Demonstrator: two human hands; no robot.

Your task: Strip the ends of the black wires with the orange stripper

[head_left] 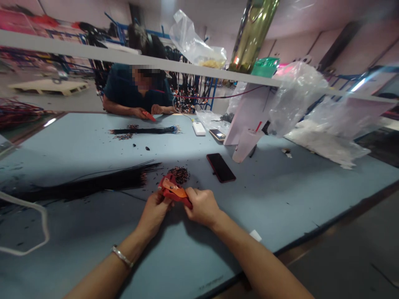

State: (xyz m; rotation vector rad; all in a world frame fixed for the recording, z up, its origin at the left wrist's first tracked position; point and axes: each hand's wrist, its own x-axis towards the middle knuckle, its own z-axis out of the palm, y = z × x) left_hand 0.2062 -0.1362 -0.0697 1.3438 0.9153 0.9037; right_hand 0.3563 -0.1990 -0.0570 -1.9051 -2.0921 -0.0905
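A red and orange wire stripper [174, 189] is gripped by its handles in my right hand [202, 205], its head pointing left. Close against that head, my left hand [156, 211] is closed with thumb and fingers pinched on a thin black wire [132, 195] that runs in from the left. Where the wire meets the jaws is hidden. A long bundle of black wires [93, 185] lies to the left of my hands. Just beyond the stripper is a pile of small cut insulation bits [180, 174].
A dark phone [221, 167] and a plastic cup [247, 145] with a red straw stand beyond my right hand. Across the table a co-worker [139, 89] holds a red tool near another wire bundle [146, 130]. An overhead shelf [102, 56] crosses the view; a white cable loop [46, 228] lies left.
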